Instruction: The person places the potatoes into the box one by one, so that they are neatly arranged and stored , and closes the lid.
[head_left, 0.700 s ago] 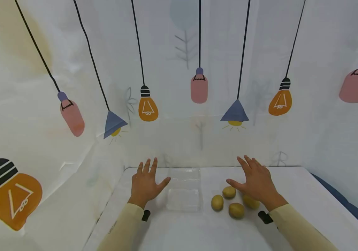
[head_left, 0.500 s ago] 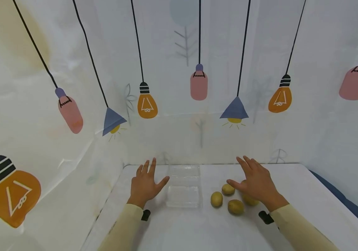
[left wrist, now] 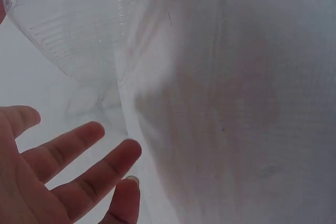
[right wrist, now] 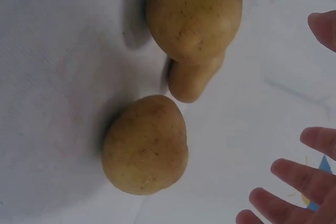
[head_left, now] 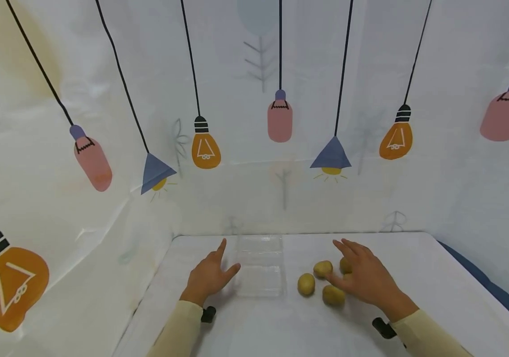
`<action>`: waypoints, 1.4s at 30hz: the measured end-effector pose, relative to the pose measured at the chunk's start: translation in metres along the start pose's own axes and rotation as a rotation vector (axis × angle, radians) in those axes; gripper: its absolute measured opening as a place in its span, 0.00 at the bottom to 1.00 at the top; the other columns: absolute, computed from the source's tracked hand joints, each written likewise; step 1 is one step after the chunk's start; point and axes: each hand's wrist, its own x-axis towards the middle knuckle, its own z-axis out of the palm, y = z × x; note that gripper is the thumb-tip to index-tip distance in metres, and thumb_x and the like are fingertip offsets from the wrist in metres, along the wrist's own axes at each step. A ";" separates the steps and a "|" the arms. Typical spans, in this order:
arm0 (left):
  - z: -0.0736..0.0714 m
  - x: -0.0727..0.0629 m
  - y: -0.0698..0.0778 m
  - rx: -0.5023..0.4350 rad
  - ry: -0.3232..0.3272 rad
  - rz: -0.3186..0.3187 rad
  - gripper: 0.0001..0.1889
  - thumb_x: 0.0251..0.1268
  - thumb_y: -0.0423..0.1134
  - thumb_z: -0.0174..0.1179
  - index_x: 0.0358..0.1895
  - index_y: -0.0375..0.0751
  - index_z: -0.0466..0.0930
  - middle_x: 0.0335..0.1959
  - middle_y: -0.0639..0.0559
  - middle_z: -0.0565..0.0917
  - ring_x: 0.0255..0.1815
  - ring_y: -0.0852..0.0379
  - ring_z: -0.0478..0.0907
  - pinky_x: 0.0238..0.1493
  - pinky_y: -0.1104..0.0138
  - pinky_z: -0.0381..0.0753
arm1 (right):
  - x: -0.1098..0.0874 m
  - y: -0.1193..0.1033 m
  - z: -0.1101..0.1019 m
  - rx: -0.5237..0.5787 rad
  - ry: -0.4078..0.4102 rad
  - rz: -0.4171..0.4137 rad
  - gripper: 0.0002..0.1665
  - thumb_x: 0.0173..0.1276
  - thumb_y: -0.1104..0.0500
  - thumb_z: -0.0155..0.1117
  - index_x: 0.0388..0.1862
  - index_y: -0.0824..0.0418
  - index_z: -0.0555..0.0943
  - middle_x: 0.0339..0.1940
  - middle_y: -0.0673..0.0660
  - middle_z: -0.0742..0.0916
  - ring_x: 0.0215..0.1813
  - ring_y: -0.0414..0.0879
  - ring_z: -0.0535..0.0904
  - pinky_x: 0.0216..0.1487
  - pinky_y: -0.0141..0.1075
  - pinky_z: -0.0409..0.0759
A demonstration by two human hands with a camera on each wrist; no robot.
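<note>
My left hand (head_left: 208, 279) hovers at the left side of a clear plastic container (head_left: 260, 281), thumb spread towards it and nothing held. In the left wrist view, the left fingers (left wrist: 81, 153) stretch apart below the ribbed transparent container (left wrist: 68, 19). Over the right part of a group of several yellow-brown potatoes (head_left: 306, 284) is my right hand (head_left: 367, 277), its fingers extended. The right wrist view shows a round potato (right wrist: 146, 145) and others beyond it, with the right fingertips (right wrist: 289, 171) apart from them at the edge. Part of the group is hidden under the right hand.
Potatoes and container rest on a white table (head_left: 276, 332). A pale curtain (head_left: 236, 198) printed with hanging lamps stands behind and to the left. Dark blue material (head_left: 473, 270) runs along the right table edge.
My left fingers have lowered and draw closer together. My right hand has shifted slightly right and down, revealing another potato near its fingertips. The head view has tilted a little.
</note>
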 end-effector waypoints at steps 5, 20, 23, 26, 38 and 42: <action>0.000 -0.003 -0.006 -0.098 -0.022 0.035 0.48 0.72 0.68 0.59 0.88 0.57 0.50 0.59 0.48 0.82 0.49 0.50 0.83 0.40 0.51 0.81 | -0.007 -0.005 0.005 0.023 0.008 -0.016 0.58 0.65 0.24 0.68 0.81 0.59 0.69 0.76 0.66 0.75 0.73 0.68 0.70 0.66 0.66 0.71; 0.008 -0.001 -0.022 -0.347 -0.165 0.147 0.45 0.75 0.51 0.63 0.87 0.47 0.49 0.41 0.54 0.80 0.36 0.58 0.77 0.38 0.60 0.77 | -0.031 -0.016 0.021 0.185 0.075 0.038 0.39 0.68 0.36 0.75 0.68 0.58 0.82 0.64 0.56 0.83 0.66 0.58 0.78 0.63 0.60 0.76; 0.010 0.000 -0.024 -0.371 -0.161 0.145 0.45 0.74 0.51 0.64 0.87 0.46 0.50 0.41 0.55 0.80 0.35 0.57 0.77 0.37 0.60 0.77 | -0.034 -0.016 0.025 0.177 0.086 0.042 0.37 0.68 0.37 0.76 0.67 0.59 0.82 0.63 0.57 0.84 0.65 0.59 0.79 0.62 0.61 0.76; 0.011 0.002 -0.026 -0.391 -0.162 0.152 0.46 0.73 0.50 0.64 0.87 0.46 0.51 0.40 0.56 0.80 0.35 0.57 0.77 0.36 0.60 0.77 | -0.037 -0.015 0.029 0.161 0.083 0.049 0.36 0.67 0.39 0.77 0.66 0.59 0.83 0.63 0.58 0.85 0.63 0.59 0.80 0.60 0.61 0.77; 0.012 0.003 -0.029 -0.440 -0.134 0.178 0.42 0.70 0.43 0.66 0.85 0.44 0.59 0.45 0.56 0.81 0.42 0.59 0.79 0.42 0.62 0.79 | -0.044 -0.015 0.032 0.159 0.071 0.046 0.36 0.64 0.39 0.80 0.64 0.56 0.84 0.50 0.52 0.88 0.51 0.50 0.84 0.53 0.55 0.81; 0.011 0.002 -0.026 -0.436 -0.134 0.177 0.42 0.67 0.41 0.67 0.83 0.43 0.61 0.47 0.55 0.82 0.44 0.58 0.79 0.44 0.60 0.80 | -0.047 -0.015 0.034 0.149 0.057 0.051 0.35 0.63 0.39 0.81 0.62 0.57 0.84 0.54 0.52 0.88 0.56 0.53 0.84 0.56 0.56 0.81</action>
